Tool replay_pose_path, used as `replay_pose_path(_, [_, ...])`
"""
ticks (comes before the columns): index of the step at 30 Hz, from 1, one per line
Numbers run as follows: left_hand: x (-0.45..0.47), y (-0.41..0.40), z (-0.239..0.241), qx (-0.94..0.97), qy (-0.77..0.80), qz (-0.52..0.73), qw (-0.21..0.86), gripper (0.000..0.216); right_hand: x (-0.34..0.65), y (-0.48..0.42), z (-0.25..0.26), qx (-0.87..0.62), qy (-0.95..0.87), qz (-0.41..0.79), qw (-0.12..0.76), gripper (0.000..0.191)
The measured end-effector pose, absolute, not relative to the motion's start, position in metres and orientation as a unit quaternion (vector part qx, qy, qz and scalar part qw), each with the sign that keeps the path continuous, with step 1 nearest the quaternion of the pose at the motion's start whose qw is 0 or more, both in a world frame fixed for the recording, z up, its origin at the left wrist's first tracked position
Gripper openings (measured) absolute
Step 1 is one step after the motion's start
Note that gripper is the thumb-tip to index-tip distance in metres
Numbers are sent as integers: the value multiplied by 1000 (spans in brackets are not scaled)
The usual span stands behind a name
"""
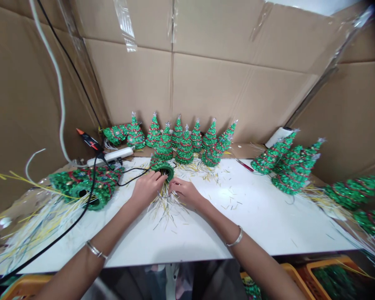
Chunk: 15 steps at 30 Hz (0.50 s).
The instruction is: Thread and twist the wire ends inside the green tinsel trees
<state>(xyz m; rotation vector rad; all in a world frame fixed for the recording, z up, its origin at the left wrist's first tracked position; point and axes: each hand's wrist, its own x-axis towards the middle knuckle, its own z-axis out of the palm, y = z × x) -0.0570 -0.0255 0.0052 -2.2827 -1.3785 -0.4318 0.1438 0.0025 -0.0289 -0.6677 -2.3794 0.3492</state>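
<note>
A small green tinsel tree lies on its side on the white table, its open round base turned toward me. A bundle of thin yellow and white wires fans out from that base. My left hand is closed on the wires at the left of the base. My right hand pinches the wires just to the right, fingers curled. Both wrists wear a metal bangle.
Several finished trees stand in a row at the back, and more lie at right. Unfinished green pieces with loose wires lie at left. A black cable, white power strip and cardboard walls surround the table.
</note>
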Motion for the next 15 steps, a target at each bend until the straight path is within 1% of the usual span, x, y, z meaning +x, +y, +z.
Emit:
replay_pose_path(3, [-57, -26, 4, -828, -494, -151, 218, 18, 145, 1, -28, -260, -905, 130, 309, 36])
replay_pose_path(5, [-57, -26, 3, -829, -492, -157, 217, 17, 145, 0, -26, -260, -902, 128, 319, 37])
replay_pose_path(8, [-57, -26, 0, -827, -487, -175, 222, 17, 146, -3, -21, -258, -880, 118, 381, 38])
replay_pose_path(11, [-56, -26, -3, -825, -481, -193, 226, 18, 147, -7, -14, -251, -860, 79, 438, 42])
replay_pose_path(15, [-56, -26, -5, -821, -490, -199, 213, 17, 144, -12, -8, -232, -884, 3, 407, 41])
